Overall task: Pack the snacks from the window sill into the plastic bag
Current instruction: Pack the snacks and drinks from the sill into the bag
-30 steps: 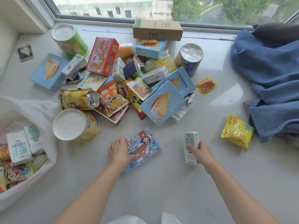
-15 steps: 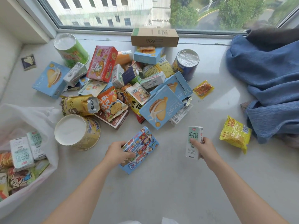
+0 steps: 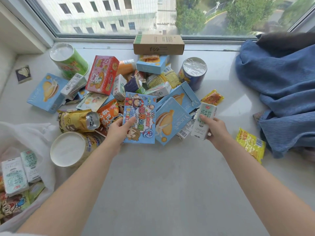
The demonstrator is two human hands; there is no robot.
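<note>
Two hands, two snacks
The left hand holds a blue cartoon box tight; the right hand holds a milk carton tight. The plastic bag sits near left.

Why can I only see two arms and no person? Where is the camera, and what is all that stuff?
The camera sits on the person's head and looks down, so you see only their arms. The left hand holds a blue cartoon box. The right hand holds a small milk carton. Snack boxes, packets and tubs lie heaped on the window sill. At the left is a white plastic bag with milk cartons and packets inside. A blue cloth lies at the right.
</note>
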